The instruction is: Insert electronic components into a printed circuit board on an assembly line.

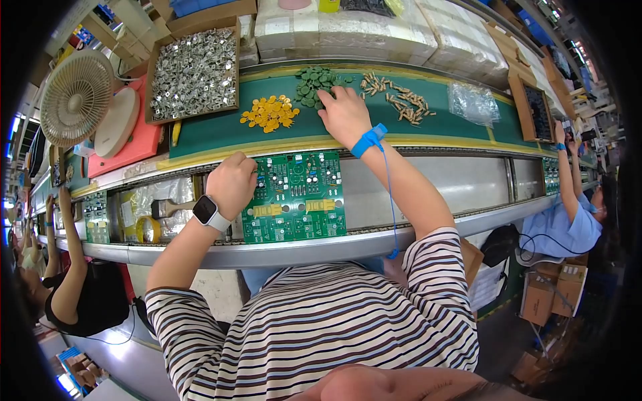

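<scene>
My right hand [345, 117], with a blue wrist strap [369, 140] and coiled cord, reaches over the right side of a pile of green disc-shaped components [313, 85]. Its thumb and fingers are apart, and nothing shows between them. My left hand [231, 180], wearing a watch [210, 212], has its fingers curled closed at the upper left edge of a green circuit board [296, 190]. Whatever those fingers hold, if anything, is hidden. The board carries small parts and two yellow blocks, and lies on the rails in front of me.
Yellow disc components [270, 113] and small tan cylindrical parts [409, 105] flank the green pile. A carton of metal parts [194, 70] and a fan [77, 97] stand left. A brush [177, 208] and tape roll [144, 229] lie under the rails. Co-workers sit on both sides.
</scene>
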Demonstrator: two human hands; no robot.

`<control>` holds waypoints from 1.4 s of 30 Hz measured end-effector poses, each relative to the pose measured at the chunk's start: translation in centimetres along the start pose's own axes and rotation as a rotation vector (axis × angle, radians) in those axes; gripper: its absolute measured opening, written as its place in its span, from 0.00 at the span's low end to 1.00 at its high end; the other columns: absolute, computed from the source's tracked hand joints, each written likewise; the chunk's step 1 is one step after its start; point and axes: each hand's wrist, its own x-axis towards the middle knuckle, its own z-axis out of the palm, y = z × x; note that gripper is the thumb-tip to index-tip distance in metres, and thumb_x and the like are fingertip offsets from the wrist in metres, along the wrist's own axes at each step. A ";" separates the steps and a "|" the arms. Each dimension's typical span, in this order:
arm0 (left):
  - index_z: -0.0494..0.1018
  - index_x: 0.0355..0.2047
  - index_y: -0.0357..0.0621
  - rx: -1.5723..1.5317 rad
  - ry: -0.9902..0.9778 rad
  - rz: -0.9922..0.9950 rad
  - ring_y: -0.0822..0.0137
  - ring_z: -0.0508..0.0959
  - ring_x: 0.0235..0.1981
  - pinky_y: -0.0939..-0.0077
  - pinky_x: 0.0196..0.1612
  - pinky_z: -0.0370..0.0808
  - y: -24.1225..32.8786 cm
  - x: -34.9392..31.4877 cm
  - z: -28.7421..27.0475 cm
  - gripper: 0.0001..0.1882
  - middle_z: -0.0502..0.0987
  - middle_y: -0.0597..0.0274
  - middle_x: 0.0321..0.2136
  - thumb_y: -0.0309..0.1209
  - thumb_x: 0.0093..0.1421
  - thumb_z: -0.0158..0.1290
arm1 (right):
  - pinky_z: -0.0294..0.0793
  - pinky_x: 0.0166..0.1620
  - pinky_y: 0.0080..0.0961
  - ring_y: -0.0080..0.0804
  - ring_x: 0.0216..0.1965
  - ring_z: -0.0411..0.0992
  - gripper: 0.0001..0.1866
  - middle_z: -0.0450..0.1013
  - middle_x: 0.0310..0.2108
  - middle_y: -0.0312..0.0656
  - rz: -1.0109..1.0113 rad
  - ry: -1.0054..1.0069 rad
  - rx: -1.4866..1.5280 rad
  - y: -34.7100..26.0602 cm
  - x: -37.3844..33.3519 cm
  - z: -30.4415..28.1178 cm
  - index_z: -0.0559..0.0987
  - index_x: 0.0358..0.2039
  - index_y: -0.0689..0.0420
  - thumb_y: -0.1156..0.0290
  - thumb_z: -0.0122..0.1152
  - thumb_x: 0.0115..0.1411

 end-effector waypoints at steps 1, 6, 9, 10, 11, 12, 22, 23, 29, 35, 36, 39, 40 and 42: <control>0.73 0.26 0.42 0.001 -0.003 0.001 0.56 0.74 0.29 0.65 0.30 0.74 0.1 -0.1 0.0 0.03 0.71 0.58 0.27 0.25 0.48 0.54 | 0.70 0.37 0.37 0.39 0.37 0.69 0.15 0.70 0.33 0.40 0.003 -0.025 -0.011 0.0 -0.1 0.1 0.76 0.40 0.54 0.69 0.60 0.49; 0.73 0.26 0.42 0.040 -0.009 -0.035 0.56 0.75 0.29 0.65 0.30 0.73 0.5 -0.1 0.1 0.04 0.71 0.58 0.27 0.25 0.48 0.54 | 0.70 0.36 0.35 0.38 0.35 0.68 0.07 0.69 0.29 0.40 -0.053 0.008 -0.034 0.5 -0.2 0.8 0.76 0.29 0.55 0.72 0.54 0.48; 0.72 0.26 0.41 0.064 -0.012 -0.028 0.56 0.75 0.29 0.65 0.30 0.73 0.6 -0.1 -0.1 0.04 0.71 0.57 0.27 0.25 0.48 0.54 | 0.70 0.35 0.34 0.37 0.35 0.69 0.05 0.68 0.28 0.40 -0.070 -0.013 -0.052 0.6 -0.2 0.9 0.76 0.26 0.55 0.73 0.53 0.47; 0.72 0.26 0.41 0.065 -0.014 -0.024 0.56 0.75 0.29 0.65 0.30 0.73 0.6 -0.1 -0.1 0.04 0.71 0.57 0.27 0.25 0.48 0.54 | 0.70 0.35 0.33 0.37 0.34 0.69 0.04 0.68 0.28 0.40 -0.076 -0.002 -0.048 0.6 -0.2 0.9 0.76 0.24 0.55 0.73 0.53 0.47; 0.72 0.26 0.42 0.058 -0.009 -0.024 0.55 0.74 0.29 0.65 0.30 0.73 0.6 -0.1 0.0 0.04 0.71 0.57 0.26 0.25 0.48 0.54 | 0.70 0.35 0.33 0.37 0.34 0.69 0.04 0.68 0.28 0.40 -0.072 -0.001 -0.048 0.6 -0.2 0.9 0.76 0.24 0.55 0.73 0.53 0.47; 0.72 0.27 0.42 0.051 -0.004 -0.024 0.54 0.74 0.29 0.64 0.30 0.72 0.6 -0.1 0.0 0.04 0.71 0.57 0.26 0.25 0.48 0.54 | 0.70 0.35 0.33 0.37 0.34 0.69 0.04 0.68 0.28 0.40 -0.075 -0.003 -0.051 0.6 -0.2 0.8 0.76 0.24 0.55 0.73 0.53 0.47; 0.72 0.27 0.41 0.072 -0.023 -0.033 0.54 0.74 0.28 0.64 0.30 0.73 0.7 0.0 0.2 0.04 0.71 0.56 0.26 0.25 0.48 0.54 | 0.71 0.36 0.33 0.37 0.34 0.69 0.04 0.68 0.28 0.41 -0.089 -0.012 -0.038 0.8 -0.3 0.9 0.75 0.25 0.56 0.73 0.53 0.47; 0.72 0.27 0.41 0.052 -0.024 -0.032 0.54 0.74 0.28 0.64 0.30 0.73 0.6 0.0 0.2 0.04 0.71 0.56 0.26 0.24 0.48 0.54 | 0.71 0.36 0.33 0.37 0.34 0.69 0.04 0.68 0.28 0.41 -0.088 -0.011 -0.038 0.8 -0.3 0.8 0.75 0.25 0.56 0.73 0.53 0.47; 0.73 0.27 0.40 -0.009 -0.031 -0.043 0.55 0.75 0.28 0.66 0.31 0.73 0.0 -0.2 0.5 0.05 0.73 0.56 0.26 0.24 0.48 0.54 | 0.71 0.35 0.34 0.39 0.33 0.69 0.04 0.67 0.28 0.42 -0.102 -0.026 0.010 0.9 -0.5 0.5 0.74 0.26 0.57 0.77 0.55 0.47; 0.74 0.28 0.41 -0.048 -0.071 -0.089 0.56 0.76 0.29 0.66 0.32 0.73 -0.1 0.1 0.3 0.05 0.74 0.56 0.26 0.24 0.48 0.54 | 0.72 0.35 0.35 0.43 0.32 0.69 0.07 0.65 0.29 0.45 -0.081 -0.023 0.175 1.2 -0.8 0.4 0.73 0.29 0.60 0.81 0.54 0.46; 0.75 0.27 0.41 -0.068 -0.102 -0.118 0.55 0.76 0.29 0.65 0.33 0.74 -0.2 0.2 0.2 0.04 0.74 0.56 0.27 0.25 0.49 0.54 | 0.72 0.35 0.35 0.44 0.32 0.69 0.07 0.65 0.29 0.45 -0.063 -0.041 0.203 1.4 -0.9 0.6 0.74 0.29 0.60 0.81 0.55 0.47; 0.75 0.27 0.40 -0.120 -0.109 -0.114 0.56 0.76 0.29 0.66 0.33 0.74 -0.4 0.3 0.2 0.04 0.75 0.55 0.27 0.25 0.49 0.54 | 0.73 0.35 0.37 0.47 0.32 0.70 0.05 0.66 0.29 0.48 -0.045 -0.064 0.261 1.8 -1.1 0.2 0.73 0.27 0.61 0.81 0.54 0.47; 0.75 0.27 0.40 -0.123 -0.108 -0.116 0.56 0.76 0.29 0.66 0.33 0.74 -0.6 0.2 0.3 0.04 0.75 0.55 0.27 0.25 0.49 0.54 | 0.73 0.35 0.39 0.49 0.31 0.71 0.03 0.66 0.29 0.50 -0.049 -0.074 0.288 1.8 -1.1 0.0 0.72 0.25 0.62 0.81 0.52 0.46; 0.75 0.28 0.40 -0.179 -0.096 -0.130 0.57 0.76 0.28 0.66 0.32 0.74 -0.9 0.0 0.4 0.05 0.75 0.55 0.26 0.25 0.49 0.54 | 0.73 0.35 0.39 0.49 0.31 0.71 0.04 0.66 0.30 0.51 -0.047 -0.080 0.300 1.8 -1.1 -0.1 0.72 0.25 0.62 0.81 0.52 0.46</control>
